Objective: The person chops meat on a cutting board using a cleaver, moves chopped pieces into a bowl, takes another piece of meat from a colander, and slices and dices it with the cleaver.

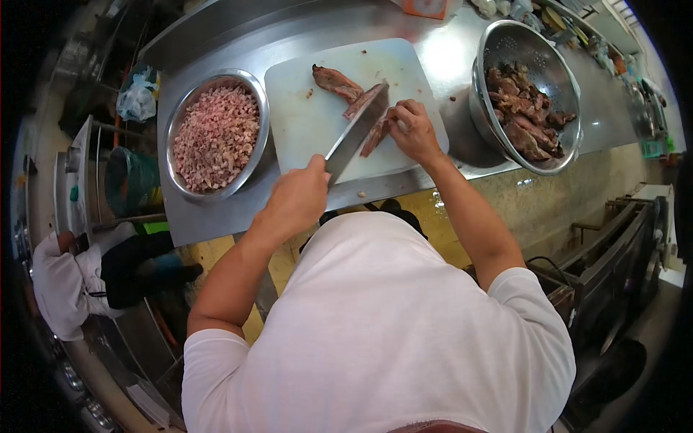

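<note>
My left hand is wrapped round the handle of a large kitchen knife. The blade slants up and away across a white cutting board, against the meat. With bent fingers, my right hand grips a piece of cooked meat just right of the blade. Another, longer piece of meat lies on the far side of the knife, partly hidden by it. A few small scraps dot the board.
Left of the board stands a metal bowl of finely chopped meat. A steel colander with browned meat chunks sits in a bowl at the right. The steel counter has a raised back edge. Another person is at lower left.
</note>
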